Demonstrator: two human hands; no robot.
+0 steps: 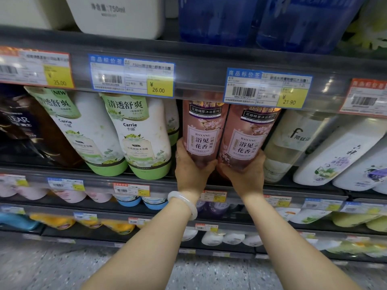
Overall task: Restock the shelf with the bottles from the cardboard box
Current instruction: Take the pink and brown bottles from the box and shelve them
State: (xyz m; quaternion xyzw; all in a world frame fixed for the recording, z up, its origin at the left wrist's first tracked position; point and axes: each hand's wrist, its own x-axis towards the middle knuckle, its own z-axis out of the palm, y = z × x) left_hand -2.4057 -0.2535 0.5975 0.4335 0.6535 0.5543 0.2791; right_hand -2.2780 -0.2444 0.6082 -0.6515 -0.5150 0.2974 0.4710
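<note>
Two pink bottles are seen side by side on the shelf [146, 181], touching each other, under the blue price tag [267, 88] marked 21.90. The left pink bottle [202, 130] is gripped at its base by the left hand [189, 170], fingers curled round it; a white bracelet [184, 203] is worn on that wrist. The right pink bottle [248, 137] is held low down by the right hand [246, 174] in the same way. To their left, two white-and-green bottles [144, 137] are lined up in front, with a third partly hidden behind them, and a dark bottle [27, 126] is placed at the far left. To the right, one clear bottle [293, 143] and two white bottles [339, 153] are leaned. Further rows of bottles are held on three lower shelves. A speckled floor [62, 268] is seen below.
</note>
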